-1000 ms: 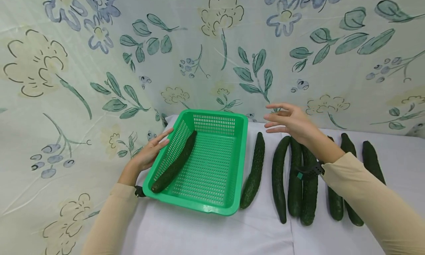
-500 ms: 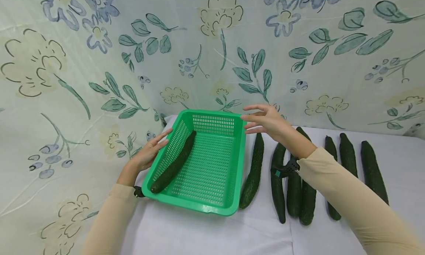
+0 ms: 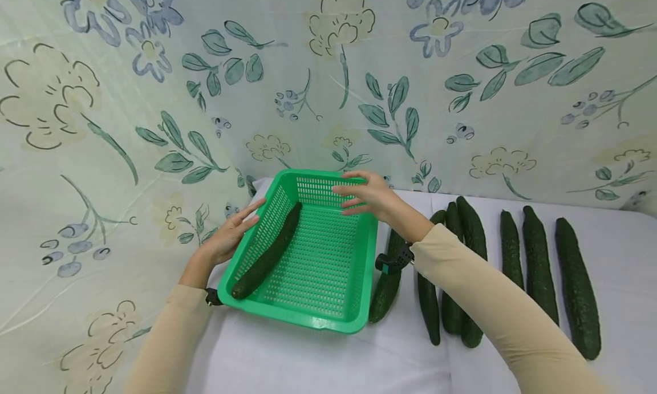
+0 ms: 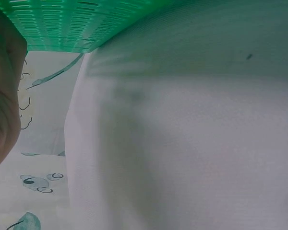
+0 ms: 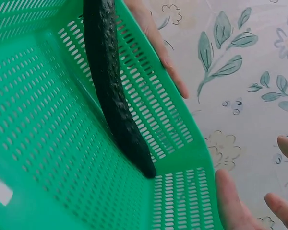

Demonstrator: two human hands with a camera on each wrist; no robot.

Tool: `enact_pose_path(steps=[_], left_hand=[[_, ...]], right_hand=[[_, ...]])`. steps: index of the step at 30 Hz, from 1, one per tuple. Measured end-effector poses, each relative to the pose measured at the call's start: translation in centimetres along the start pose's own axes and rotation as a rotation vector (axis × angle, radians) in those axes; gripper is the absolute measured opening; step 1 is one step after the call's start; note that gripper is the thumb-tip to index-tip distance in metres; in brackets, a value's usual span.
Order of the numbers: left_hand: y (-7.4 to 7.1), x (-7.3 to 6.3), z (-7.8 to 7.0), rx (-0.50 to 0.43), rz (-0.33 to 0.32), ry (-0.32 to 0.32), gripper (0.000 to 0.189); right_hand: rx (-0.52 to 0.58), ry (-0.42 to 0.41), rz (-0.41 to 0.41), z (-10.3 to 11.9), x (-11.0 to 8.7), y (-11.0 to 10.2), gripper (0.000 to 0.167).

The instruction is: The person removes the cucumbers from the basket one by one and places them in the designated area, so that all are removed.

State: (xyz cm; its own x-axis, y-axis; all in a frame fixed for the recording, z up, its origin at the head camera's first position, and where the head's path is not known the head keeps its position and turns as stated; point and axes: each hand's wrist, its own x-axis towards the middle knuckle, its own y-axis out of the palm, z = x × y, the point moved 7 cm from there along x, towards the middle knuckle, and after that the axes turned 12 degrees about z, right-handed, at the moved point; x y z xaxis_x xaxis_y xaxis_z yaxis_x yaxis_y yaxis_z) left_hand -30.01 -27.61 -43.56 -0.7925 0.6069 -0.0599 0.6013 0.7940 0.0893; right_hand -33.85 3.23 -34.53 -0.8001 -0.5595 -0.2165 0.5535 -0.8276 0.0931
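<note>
A green plastic basket (image 3: 366,257), its inside holding one dark green cucumber (image 3: 268,251) along the left wall, is on the left part of the white cloth. Against its left rim rests my left hand (image 3: 226,237), fingers straight along the outside. The right wrist view shows those fingers (image 5: 156,40) lying along the outer wall. My right hand (image 3: 372,195) is over the basket's back right corner, fingers spread and holding nothing. In the right wrist view, fingertips of my right hand (image 5: 230,201) appear beside the rim. Under the right forearm, a cucumber (image 3: 385,297) is partly hidden.
Several more cucumbers lie side by side on the white cloth (image 3: 400,360), including one at the far right (image 3: 577,285). The right sleeve covers parts of some. A floral curtain (image 3: 328,86) hangs behind and to the left.
My right hand has moved left from above the cucumbers to over the basket's back right corner. The left hand, the basket and the cucumber in it have stayed put.
</note>
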Motion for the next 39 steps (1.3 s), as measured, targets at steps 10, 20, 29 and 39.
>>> enact_pose_path(steps=[10, 20, 29, 39], left_hand=[[0.0, 0.0, -0.1, 0.013, 0.020, 0.016, 0.054], [0.0, 0.1, 0.0, 0.006, 0.018, 0.015, 0.054], [0.1, 0.1, 0.1, -0.007, 0.021, 0.016, 0.053], [0.2, 0.1, 0.0, 0.000, 0.020, 0.014, 0.054]], right_hand=[[0.048, 0.057, 0.015, -1.9, 2.6, 3.5, 0.063], [0.092, 0.135, -0.011, -4.3, 4.4, 6.7, 0.054], [0.065, 0.179, 0.008, -5.9, 5.4, 9.0, 0.060], [0.054, 0.192, -0.011, -7.2, 5.9, 10.5, 0.060]])
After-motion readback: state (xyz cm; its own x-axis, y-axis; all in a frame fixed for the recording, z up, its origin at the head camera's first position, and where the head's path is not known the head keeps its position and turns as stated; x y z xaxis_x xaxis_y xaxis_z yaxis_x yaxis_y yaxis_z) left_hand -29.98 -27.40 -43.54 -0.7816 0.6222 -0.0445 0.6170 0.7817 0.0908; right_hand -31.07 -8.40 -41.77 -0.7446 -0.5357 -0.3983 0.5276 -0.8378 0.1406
